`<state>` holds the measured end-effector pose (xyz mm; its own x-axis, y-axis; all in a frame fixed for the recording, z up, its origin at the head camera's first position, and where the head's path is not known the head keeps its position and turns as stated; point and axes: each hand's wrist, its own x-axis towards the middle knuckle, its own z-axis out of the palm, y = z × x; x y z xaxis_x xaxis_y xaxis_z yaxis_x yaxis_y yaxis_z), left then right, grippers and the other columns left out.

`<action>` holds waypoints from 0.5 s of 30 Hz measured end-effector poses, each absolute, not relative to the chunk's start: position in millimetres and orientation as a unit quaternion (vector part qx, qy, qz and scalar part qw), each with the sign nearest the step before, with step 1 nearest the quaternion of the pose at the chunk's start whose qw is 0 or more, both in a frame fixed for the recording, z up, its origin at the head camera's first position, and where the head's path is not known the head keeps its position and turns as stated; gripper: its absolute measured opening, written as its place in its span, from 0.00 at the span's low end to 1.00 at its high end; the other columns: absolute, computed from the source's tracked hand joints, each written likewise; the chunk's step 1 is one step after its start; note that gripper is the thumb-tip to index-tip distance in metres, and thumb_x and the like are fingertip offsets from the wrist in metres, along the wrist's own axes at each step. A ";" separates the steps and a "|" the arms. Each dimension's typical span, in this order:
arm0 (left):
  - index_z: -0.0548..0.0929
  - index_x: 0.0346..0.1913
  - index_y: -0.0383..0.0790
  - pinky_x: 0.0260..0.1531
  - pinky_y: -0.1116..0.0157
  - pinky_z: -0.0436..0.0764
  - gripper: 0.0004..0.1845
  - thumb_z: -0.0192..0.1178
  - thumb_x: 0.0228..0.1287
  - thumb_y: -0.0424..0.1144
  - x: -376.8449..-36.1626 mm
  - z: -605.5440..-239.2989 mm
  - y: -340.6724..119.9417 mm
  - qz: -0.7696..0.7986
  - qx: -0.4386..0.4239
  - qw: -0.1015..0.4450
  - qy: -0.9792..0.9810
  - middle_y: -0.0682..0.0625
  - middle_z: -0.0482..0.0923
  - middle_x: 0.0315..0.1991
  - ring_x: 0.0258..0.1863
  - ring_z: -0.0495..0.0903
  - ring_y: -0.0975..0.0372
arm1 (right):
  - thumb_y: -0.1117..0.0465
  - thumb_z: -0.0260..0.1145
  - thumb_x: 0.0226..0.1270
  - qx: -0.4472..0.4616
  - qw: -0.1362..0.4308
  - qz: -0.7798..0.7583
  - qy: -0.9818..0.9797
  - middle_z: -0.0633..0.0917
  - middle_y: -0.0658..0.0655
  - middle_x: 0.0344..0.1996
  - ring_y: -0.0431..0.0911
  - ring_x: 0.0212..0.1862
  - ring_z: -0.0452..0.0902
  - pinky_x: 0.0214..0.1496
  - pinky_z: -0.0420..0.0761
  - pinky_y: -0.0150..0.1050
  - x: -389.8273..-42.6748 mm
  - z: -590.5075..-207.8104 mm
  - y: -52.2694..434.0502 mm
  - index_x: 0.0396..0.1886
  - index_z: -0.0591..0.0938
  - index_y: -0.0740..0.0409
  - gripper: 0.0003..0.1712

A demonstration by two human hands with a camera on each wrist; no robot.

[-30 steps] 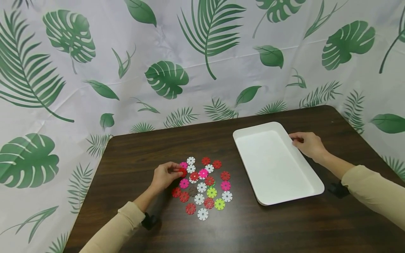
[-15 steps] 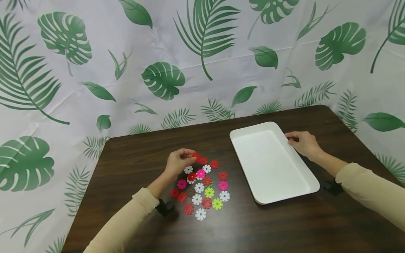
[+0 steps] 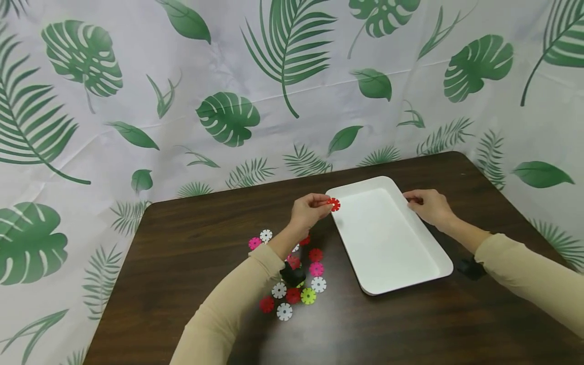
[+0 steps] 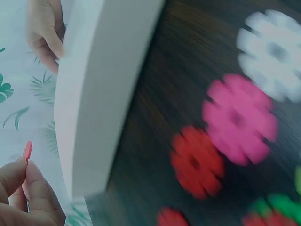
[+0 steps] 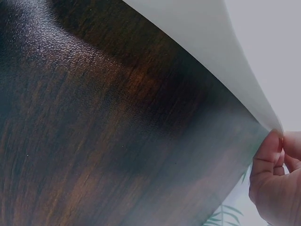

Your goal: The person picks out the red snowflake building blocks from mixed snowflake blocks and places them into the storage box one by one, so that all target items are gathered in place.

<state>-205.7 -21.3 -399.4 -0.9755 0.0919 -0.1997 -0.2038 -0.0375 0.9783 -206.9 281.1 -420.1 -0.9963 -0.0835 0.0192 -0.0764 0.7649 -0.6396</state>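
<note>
Left hand (image 3: 309,210) hiding discs (image 3: 292,284), wrist view blurred

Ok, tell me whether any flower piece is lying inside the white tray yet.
No, the white tray shows only its bare floor; the red flower piece is pinched in the left hand at its rim.

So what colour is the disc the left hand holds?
Red disc, pinched by the left hand; clearest in the head view.

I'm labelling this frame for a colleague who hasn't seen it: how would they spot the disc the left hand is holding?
Start at the white tray on the dark table. At its far-left corner, the left hand pinches a red disc above the rim. The other discs lie flat on the table; this one alone is held in the air.
</note>
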 end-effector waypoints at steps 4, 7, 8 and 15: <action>0.82 0.45 0.29 0.41 0.64 0.83 0.13 0.64 0.55 0.23 -214.9 -401.9 7.0 0.735 -0.063 0.105 0.667 0.50 0.79 0.29 0.26 0.78 0.68 | 0.70 0.56 0.66 -0.042 0.003 -0.345 0.938 0.81 0.72 0.42 0.53 0.35 0.73 0.27 0.75 0.33 -206.8 -420.9 281.5 0.53 0.77 0.72 0.17; 0.83 0.43 0.29 0.44 0.59 0.82 0.12 0.64 0.54 0.23 -219.9 -404.0 25.1 0.746 -0.080 0.101 0.654 0.49 0.79 0.29 0.25 0.77 0.67 | 0.70 0.56 0.66 -0.041 0.002 -0.347 0.937 0.81 0.71 0.41 0.53 0.34 0.73 0.26 0.74 0.33 -206.4 -421.3 281.4 0.53 0.77 0.72 0.17; 0.83 0.43 0.30 0.45 0.58 0.81 0.12 0.64 0.54 0.22 -221.2 -404.1 30.2 0.748 -0.086 0.102 0.650 0.49 0.80 0.29 0.25 0.77 0.67 | 0.70 0.57 0.66 -0.040 0.002 -0.348 0.937 0.81 0.71 0.41 0.53 0.34 0.73 0.26 0.74 0.33 -206.4 -421.4 281.3 0.53 0.77 0.72 0.17; 0.85 0.38 0.31 0.37 0.63 0.83 0.10 0.64 0.52 0.21 -230.1 -410.7 62.2 0.736 -0.119 0.080 0.662 0.45 0.81 0.30 0.24 0.76 0.67 | 0.70 0.57 0.66 -0.035 0.005 -0.345 0.938 0.82 0.70 0.41 0.53 0.35 0.73 0.28 0.75 0.33 -205.5 -421.5 281.3 0.53 0.77 0.72 0.17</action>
<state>-230.1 62.2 -410.7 -0.9589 -0.0390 -0.2810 -0.2754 -0.1108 0.9549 -205.5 281.3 -421.5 -0.9975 -0.0696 0.0155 -0.0631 0.7588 -0.6482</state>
